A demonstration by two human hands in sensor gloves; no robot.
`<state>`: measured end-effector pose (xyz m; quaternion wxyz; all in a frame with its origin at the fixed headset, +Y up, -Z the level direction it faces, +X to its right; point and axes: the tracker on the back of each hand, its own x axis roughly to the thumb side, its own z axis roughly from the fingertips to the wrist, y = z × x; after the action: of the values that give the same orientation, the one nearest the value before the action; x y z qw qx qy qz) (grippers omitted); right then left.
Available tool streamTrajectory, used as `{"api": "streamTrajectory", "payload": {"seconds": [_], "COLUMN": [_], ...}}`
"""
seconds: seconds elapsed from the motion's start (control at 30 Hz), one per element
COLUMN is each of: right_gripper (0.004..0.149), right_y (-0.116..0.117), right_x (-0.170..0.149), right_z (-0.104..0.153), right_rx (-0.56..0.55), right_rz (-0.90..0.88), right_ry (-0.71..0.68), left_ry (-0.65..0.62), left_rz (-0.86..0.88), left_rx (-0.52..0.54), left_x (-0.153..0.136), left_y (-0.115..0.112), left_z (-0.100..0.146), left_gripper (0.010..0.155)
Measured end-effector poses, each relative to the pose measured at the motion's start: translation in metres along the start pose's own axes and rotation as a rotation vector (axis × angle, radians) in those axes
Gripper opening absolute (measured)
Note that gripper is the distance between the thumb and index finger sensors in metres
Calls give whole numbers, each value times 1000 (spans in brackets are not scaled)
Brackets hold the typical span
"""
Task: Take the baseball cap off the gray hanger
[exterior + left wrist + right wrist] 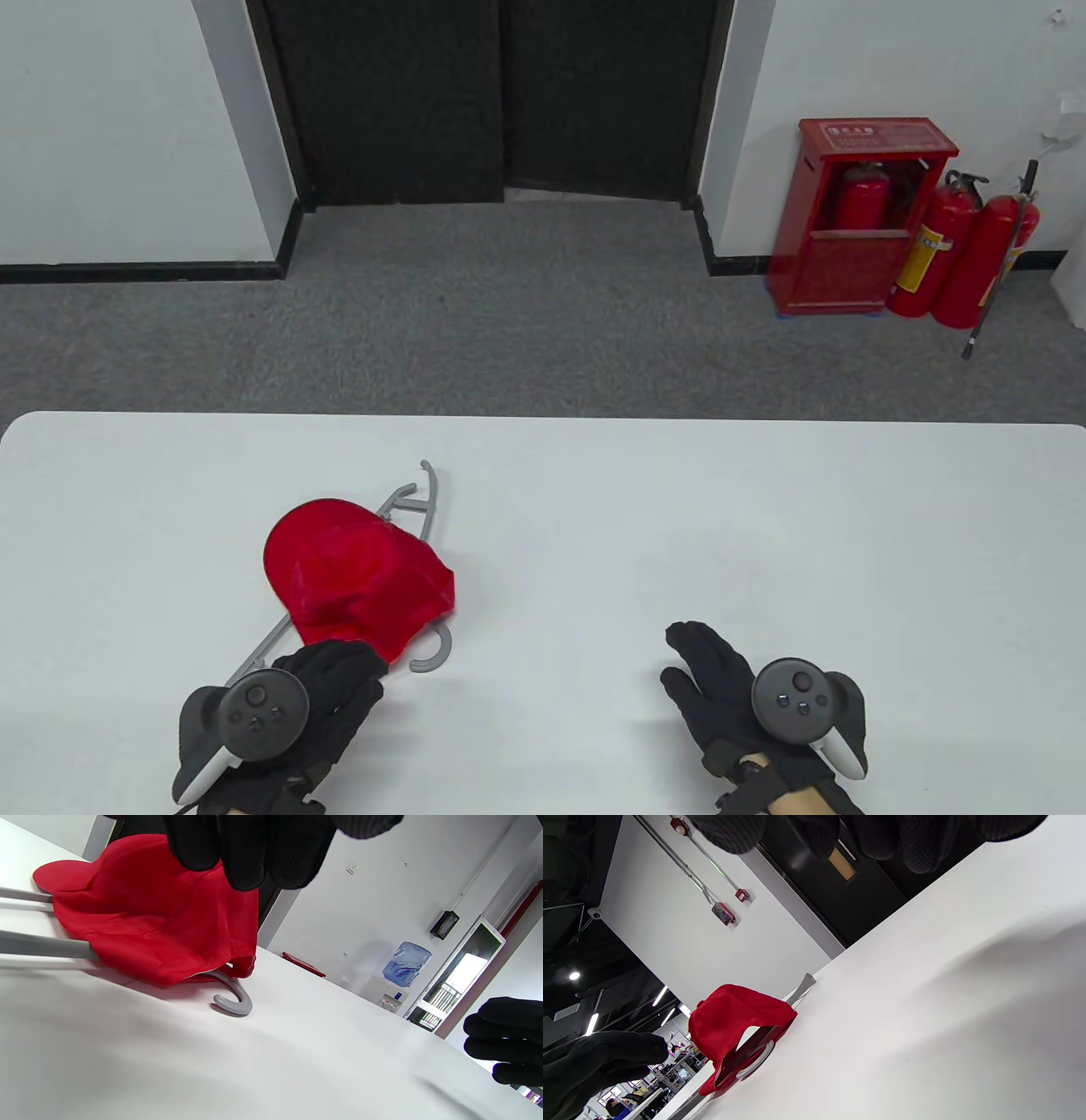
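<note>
A red baseball cap (356, 577) sits over a gray hanger (422, 503) that lies flat on the white table (764, 526). The hanger's hook (433, 652) sticks out from under the cap's near edge. My left hand (361, 666) reaches the cap's near edge with its fingers stretched out; no grip shows. In the left wrist view my fingers (250, 866) hang just over the cap (148, 921), above the hook (233, 1001). My right hand (691, 662) is open and empty, well to the right. The right wrist view shows the cap (734, 1018) from its open back.
The table's far edge (543, 416) runs across the middle of the table view, with gray carpet beyond it. A red extinguisher cabinet (857, 229) and loose extinguishers stand against the far wall. The hanger's bar (42, 948) runs left from the cap.
</note>
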<state>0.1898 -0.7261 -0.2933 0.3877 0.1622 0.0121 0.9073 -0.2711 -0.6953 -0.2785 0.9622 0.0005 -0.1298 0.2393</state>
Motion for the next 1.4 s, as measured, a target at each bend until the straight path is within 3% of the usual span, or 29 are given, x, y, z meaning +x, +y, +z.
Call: {"api": "streamTrajectory", "payload": {"seconds": [0.33, 0.67, 1.0, 1.4], "right_gripper": [63, 63, 63, 63], "right_y": [-1, 0, -2, -2], "right_x": [-2, -3, -4, -3], "right_z": [0, 0, 0, 0], "right_rx": [4, 31, 39, 61], "right_rz": [-7, -21, -41, -35], "right_ry": [-3, -1, 2, 0], "left_ry": [55, 238, 321, 397], "left_rz": [-61, -162, -290, -358], "left_rx": [67, 115, 94, -31], "left_x": [-5, -48, -63, -72], "left_y": [5, 9, -9, -28], "left_z": [0, -5, -9, -12], "left_gripper": [51, 60, 56, 52]}}
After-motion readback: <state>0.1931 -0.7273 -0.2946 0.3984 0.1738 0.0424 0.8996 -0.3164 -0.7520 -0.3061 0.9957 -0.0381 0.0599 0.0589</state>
